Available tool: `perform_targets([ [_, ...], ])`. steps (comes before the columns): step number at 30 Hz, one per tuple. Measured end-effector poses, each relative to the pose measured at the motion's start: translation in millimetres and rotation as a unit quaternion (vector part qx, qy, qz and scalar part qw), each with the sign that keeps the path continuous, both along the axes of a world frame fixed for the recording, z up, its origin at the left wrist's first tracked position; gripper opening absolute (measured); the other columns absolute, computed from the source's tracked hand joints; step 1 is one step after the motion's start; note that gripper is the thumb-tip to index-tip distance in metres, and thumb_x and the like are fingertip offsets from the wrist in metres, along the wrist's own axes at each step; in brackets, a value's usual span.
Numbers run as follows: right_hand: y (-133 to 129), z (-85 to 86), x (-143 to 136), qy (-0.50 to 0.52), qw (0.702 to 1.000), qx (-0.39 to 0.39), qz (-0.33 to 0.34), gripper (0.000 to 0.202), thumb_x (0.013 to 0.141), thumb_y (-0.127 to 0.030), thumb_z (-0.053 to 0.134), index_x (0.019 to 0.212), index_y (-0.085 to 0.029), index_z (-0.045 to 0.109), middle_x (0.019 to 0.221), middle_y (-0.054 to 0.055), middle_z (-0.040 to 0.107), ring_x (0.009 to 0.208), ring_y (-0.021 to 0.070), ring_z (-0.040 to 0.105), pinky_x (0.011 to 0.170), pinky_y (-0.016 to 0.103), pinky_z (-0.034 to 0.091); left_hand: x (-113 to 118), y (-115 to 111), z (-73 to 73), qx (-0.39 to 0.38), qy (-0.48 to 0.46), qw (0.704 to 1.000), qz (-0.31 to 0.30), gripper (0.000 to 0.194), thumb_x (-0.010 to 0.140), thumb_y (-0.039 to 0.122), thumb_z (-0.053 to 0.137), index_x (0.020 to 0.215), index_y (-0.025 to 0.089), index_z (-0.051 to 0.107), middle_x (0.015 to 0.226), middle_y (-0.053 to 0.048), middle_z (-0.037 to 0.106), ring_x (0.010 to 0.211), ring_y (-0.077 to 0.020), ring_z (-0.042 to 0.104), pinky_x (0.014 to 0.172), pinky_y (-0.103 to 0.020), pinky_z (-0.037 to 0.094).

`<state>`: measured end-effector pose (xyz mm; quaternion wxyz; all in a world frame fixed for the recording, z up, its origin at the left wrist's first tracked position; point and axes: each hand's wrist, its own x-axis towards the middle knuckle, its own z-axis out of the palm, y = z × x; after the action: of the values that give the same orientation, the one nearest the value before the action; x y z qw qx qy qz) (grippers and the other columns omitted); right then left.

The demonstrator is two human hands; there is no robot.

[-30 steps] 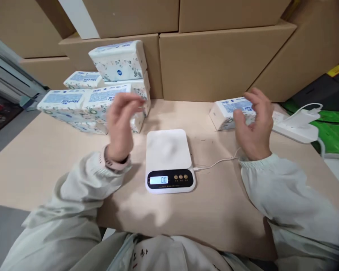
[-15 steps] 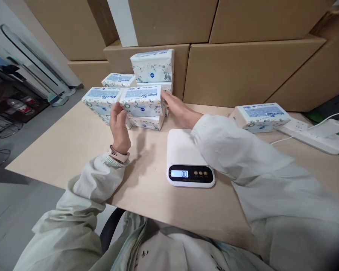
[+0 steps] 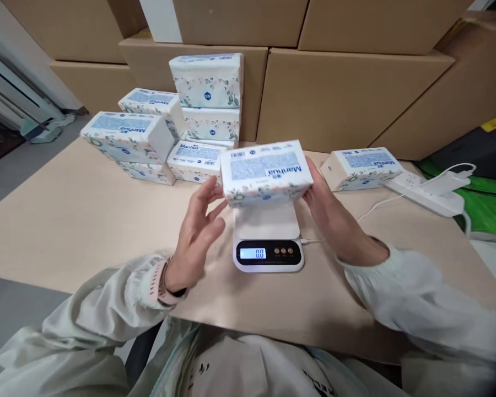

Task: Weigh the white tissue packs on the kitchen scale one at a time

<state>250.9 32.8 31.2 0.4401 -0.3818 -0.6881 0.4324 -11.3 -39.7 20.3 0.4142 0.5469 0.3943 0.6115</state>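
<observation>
A white tissue pack [image 3: 267, 168] with blue print and a floral edge hangs over the back of the kitchen scale [image 3: 268, 255], whose display reads 0.0. My right hand [image 3: 333, 215] grips the pack's right end. At its left end is my left hand [image 3: 198, 231], fingers and thumb apart; whether its fingertips touch the wrapper I cannot tell. Behind and to the left, more tissue packs are stacked, among them a front left pack [image 3: 124, 132], a low pack [image 3: 196, 160] and a tall stack's top pack [image 3: 209, 82].
Another tissue pack [image 3: 361, 168] lies at the right, beside a white power strip [image 3: 425, 193] with a plugged-in charger and cable. Large cardboard boxes [image 3: 334, 105] wall off the back of the wooden table [image 3: 86, 220]. A green item [image 3: 491, 204] lies beyond the strip.
The tissue pack has come off the front of the stack and moved right, over the scale, in my right hand. My left hand has moved right with it, its fingers now spread. The view has shifted.
</observation>
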Motion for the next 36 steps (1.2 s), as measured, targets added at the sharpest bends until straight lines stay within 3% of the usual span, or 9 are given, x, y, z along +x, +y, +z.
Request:
perform_targets([
  [4,-28,-27.8,24,0.029,0.995,-0.089,0.021,0.067,0.110,-0.066,0.039,0.173,-0.047,0.023,0.181,-0.010,0.032,0.171,0.0232,0.028,0.143,0.061,0.022,8,-10,-18.8,-0.010,0.008,0.999,-0.048,0.061,0.100,0.039,0.073,0.158,0.038,0.057,0.144,-0.009,0.060,0.143,-0.0298,0.056,0.126,-0.051,0.050],
  [6,-30,-41.3,26,0.026,0.995,-0.089,0.019,0.067,0.110,-0.065,0.041,0.172,-0.048,0.024,0.181,-0.011,0.030,0.172,0.0239,0.026,0.142,0.064,0.023,7,-9,-27.4,-0.007,0.015,0.999,-0.039,0.061,0.100,0.039,0.073,0.158,0.037,0.057,0.142,-0.010,0.061,0.141,-0.0289,0.057,0.125,-0.050,0.051],
  [9,-34,-53.4,28,0.011,0.999,-0.051,0.004,0.064,0.110,-0.062,0.044,0.171,-0.051,0.026,0.180,-0.012,0.034,0.169,0.0248,0.032,0.139,0.062,0.033,6,-3,-37.1,0.010,0.027,1.000,-0.004,0.060,0.099,0.040,0.073,0.157,0.035,0.058,0.142,-0.010,0.062,0.140,-0.0274,0.058,0.123,-0.046,0.053],
  [12,-45,-60.9,33,-0.003,0.999,0.040,-0.024,0.065,0.109,-0.055,0.048,0.171,-0.047,0.030,0.180,-0.009,0.035,0.169,0.0266,0.033,0.141,0.056,0.031,4,4,-42.1,0.019,0.022,0.999,0.042,0.055,0.099,0.043,0.072,0.152,0.033,0.062,0.144,-0.010,0.064,0.140,-0.0278,0.059,0.120,-0.047,0.054],
  [15,-54,-69.3,40,-0.013,0.990,0.111,-0.083,0.063,0.107,-0.053,0.048,0.169,-0.043,0.039,0.177,-0.005,0.042,0.166,0.0313,0.037,0.139,0.060,0.032,0,11,-43.1,-0.018,-0.004,0.996,0.091,0.050,0.098,0.048,0.070,0.145,0.032,0.065,0.148,-0.010,0.063,0.143,-0.0294,0.058,0.120,-0.048,0.053],
  [17,-55,-74.4,42,-0.006,0.986,0.111,-0.127,0.059,0.108,-0.053,0.045,0.166,-0.045,0.043,0.173,-0.004,0.048,0.162,0.0325,0.044,0.136,0.063,0.036,-3,14,-42.7,-0.052,-0.021,0.993,0.102,0.049,0.098,0.054,0.068,0.141,0.033,0.065,0.150,-0.009,0.063,0.144,-0.0301,0.059,0.121,-0.050,0.052],
  [21,-51,-79.7,39,0.008,0.986,0.068,-0.155,0.055,0.109,-0.055,0.041,0.163,-0.046,0.046,0.171,-0.002,0.051,0.155,0.0322,0.053,0.130,0.063,0.043,-9,15,-41.7,-0.087,-0.036,0.991,0.095,0.051,0.097,0.065,0.065,0.139,0.036,0.066,0.151,-0.007,0.064,0.143,-0.0304,0.060,0.123,-0.052,0.049],
  [36,-53,-81.9,39,-0.010,0.989,0.071,-0.129,0.058,0.110,-0.053,0.042,0.166,-0.039,0.044,0.172,0.000,0.050,0.160,0.0332,0.048,0.132,0.063,0.042,-8,16,-42.3,-0.104,-0.028,0.990,0.092,0.053,0.095,0.067,0.065,0.137,0.035,0.065,0.154,-0.008,0.062,0.143,-0.0316,0.060,0.120,-0.052,0.051],
])
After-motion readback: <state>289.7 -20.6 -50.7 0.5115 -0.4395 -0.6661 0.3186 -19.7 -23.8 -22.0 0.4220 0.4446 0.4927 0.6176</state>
